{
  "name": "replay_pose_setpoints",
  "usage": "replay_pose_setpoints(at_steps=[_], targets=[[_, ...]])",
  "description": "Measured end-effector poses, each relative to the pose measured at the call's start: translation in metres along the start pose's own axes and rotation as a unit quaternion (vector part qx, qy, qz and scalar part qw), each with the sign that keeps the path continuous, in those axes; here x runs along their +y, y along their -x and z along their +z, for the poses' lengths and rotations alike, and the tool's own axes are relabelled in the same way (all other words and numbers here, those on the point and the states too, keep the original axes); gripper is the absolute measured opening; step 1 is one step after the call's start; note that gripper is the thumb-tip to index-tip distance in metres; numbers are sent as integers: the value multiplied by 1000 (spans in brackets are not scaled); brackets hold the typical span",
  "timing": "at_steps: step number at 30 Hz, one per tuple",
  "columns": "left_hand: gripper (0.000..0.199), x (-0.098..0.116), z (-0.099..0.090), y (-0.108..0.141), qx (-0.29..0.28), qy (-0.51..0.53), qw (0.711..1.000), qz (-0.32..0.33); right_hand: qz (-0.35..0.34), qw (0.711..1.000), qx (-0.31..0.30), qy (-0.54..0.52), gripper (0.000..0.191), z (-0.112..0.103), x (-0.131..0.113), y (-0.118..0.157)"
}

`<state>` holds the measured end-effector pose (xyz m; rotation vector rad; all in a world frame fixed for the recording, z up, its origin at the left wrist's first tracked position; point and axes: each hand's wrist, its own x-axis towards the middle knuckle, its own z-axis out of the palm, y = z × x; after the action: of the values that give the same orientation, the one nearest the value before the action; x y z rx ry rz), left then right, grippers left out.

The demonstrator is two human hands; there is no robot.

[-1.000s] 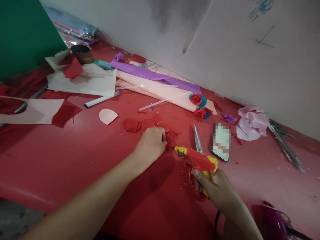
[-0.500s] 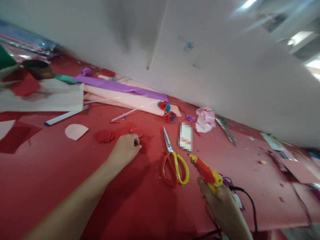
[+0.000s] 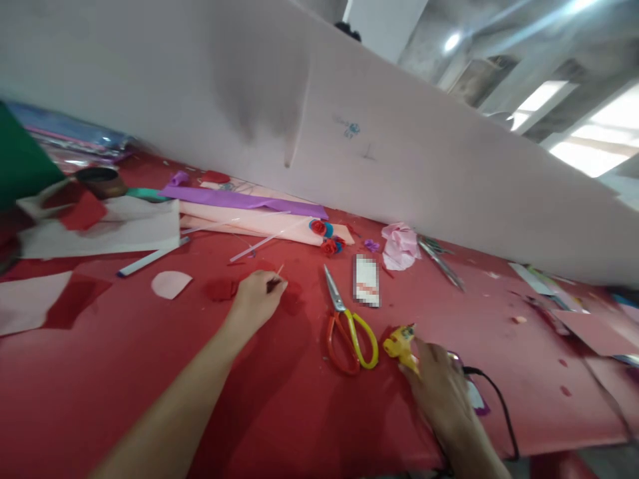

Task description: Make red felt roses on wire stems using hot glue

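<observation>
My left hand (image 3: 260,293) is closed in a pinch over the table. A thin pale stick (image 3: 280,270) pokes up from its fingertips, and a dark red bit seems to sit between the fingers, too small to name. Red paper petals (image 3: 222,290) lie beside and behind this hand. At the right, my right hand (image 3: 439,379) is on the grip of a yellow and red hot glue gun (image 3: 401,346), whose body is partly hidden and blurred. Between the hands lie scissors (image 3: 338,306) with one red and one yellow handle, blades pointing away.
Paper flowers (image 3: 329,245) and crumpled pink paper (image 3: 400,246) lie near the white wall (image 3: 424,153). A phone-sized blurred card (image 3: 367,281) rests beyond the scissors. A black cord (image 3: 492,386) curves at the right. Purple and peach strips (image 3: 234,198) lie at the back.
The glue gun has turned in my right hand and sits lower, its nozzle no longer pointing at the card. My left hand has hardly moved, but the stick stands more upright. The view has shifted.
</observation>
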<state>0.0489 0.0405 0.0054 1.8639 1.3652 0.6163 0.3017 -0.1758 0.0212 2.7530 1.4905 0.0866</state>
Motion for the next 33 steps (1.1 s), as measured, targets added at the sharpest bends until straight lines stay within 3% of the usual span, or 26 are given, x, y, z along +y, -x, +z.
replay_pose_setpoints(at_steps=[3,5,8,12,18,24,26,28,33], targets=[[28,0,0,0,26,122,992,-2,-81,991,69,-80,40,-20,-43,-15],[30,1,-1,0,21,186,982,-16,-170,972,23,-159,32,-30,-86,-34],[29,3,-3,1,4,248,969,-16,-214,960,-77,-164,24,-31,-146,-65],[29,2,-6,1,-2,276,961,-12,-232,954,-116,-149,16,-15,-188,-93],[26,3,-5,2,18,290,957,-13,-221,946,-171,-167,10,4,-203,-110],[22,7,-7,3,15,297,954,-24,-177,906,-212,-322,7,0,-202,-116],[21,8,-7,3,13,307,951,-30,-147,880,-194,-408,3,-5,-197,-111],[23,9,-8,4,13,323,945,-37,-101,845,-156,-501,10,-11,-190,-102],[18,15,-10,8,-25,412,910,-50,12,729,-72,-680,27,-13,-173,-80]])
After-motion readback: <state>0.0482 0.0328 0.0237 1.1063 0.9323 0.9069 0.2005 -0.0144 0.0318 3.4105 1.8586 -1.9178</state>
